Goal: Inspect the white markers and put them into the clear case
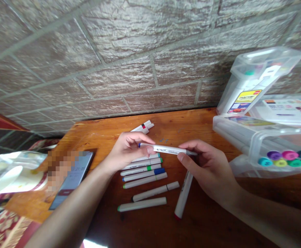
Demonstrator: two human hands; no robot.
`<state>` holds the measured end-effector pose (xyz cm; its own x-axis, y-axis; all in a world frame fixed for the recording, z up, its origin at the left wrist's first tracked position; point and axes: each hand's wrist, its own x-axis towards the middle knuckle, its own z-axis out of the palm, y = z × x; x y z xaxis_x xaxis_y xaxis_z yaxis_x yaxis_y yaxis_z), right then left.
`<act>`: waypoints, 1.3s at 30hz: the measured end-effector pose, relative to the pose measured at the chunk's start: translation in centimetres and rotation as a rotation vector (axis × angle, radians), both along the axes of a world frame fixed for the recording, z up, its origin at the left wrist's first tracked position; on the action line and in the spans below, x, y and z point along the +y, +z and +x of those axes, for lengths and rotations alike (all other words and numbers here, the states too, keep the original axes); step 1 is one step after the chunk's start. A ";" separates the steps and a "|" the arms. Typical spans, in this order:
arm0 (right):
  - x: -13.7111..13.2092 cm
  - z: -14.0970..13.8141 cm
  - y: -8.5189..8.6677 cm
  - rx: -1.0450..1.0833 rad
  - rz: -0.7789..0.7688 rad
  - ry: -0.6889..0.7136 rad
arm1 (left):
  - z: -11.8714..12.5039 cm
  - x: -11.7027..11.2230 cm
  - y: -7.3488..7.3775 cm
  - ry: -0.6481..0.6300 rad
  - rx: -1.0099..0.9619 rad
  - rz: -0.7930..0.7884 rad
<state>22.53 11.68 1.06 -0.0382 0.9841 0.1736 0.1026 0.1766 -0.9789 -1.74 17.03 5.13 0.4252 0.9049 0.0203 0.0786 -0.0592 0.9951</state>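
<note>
Between my two hands a white marker (167,149) is held level above the table, with printing along its barrel, a blue end on the left and a greyish tip on the right. My left hand (126,150) pinches its left part between thumb and fingers. Near the other end, my right hand (204,168) grips it the same way. Below lies a row of white markers (145,179) with green and blue ends, partly hidden by my left hand. A red-ended marker (183,198) lies slanted under my right hand. Behind my left hand are more white markers (142,127).
On the right stand a clear upright marker case (248,82) and a clear box of colored markers (243,132), with another clear case (284,106) behind. A phone (74,179) and a paper cup (23,179) are at the left. A brick wall (145,51) borders the wooden table (186,125).
</note>
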 end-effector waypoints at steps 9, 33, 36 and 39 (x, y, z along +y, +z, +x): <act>-0.2 0.1 0.1 0.016 -0.016 -0.008 | -0.2 0.0 0.5 -0.032 0.009 0.003; 0.0 0.0 0.5 0.044 -0.037 -0.017 | -2.0 0.6 -0.2 -0.252 -0.137 -0.036; 0.0 0.0 0.6 0.045 -0.033 -0.021 | -2.1 0.5 -0.1 -0.254 -0.130 -0.038; -0.1 0.0 0.7 0.047 -0.030 -0.024 | -2.1 0.4 -0.1 -0.267 -0.137 -0.042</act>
<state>22.52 11.57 1.71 -0.0071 0.9894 0.1453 0.0601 0.1455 -0.9875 -3.88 17.47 5.01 0.6444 0.7624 0.0589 -0.0696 -0.0182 0.9974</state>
